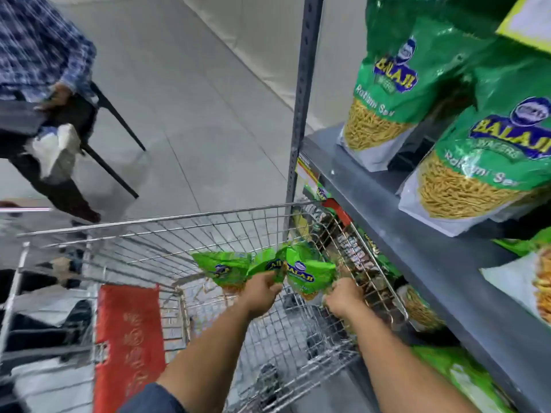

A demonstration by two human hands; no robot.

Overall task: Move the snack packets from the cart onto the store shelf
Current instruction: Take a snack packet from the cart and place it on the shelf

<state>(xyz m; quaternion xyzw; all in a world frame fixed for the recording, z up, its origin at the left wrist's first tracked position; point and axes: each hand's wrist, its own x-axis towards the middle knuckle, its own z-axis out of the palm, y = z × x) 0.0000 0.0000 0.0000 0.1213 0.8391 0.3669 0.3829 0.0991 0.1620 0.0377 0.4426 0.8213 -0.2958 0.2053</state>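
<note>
Both my arms reach down into the wire shopping cart (167,222). My left hand (261,293) is shut on green Balaji snack packets (226,268), which fan out to the left above the basket. My right hand (343,299) grips another green snack packet (310,271) near the cart's right wall. The grey store shelf (396,234) runs along the right, with large green Ratlami Sev packets (384,93) standing on it. More packets lie on the lower shelf behind the cart's mesh.
A red flap (128,344) hangs at the cart's near end. At upper left a person in a checked shirt (38,46) stands by a black chair (113,114). The shelf's grey upright post (304,93) rises just beyond the cart. Tiled floor stretches ahead.
</note>
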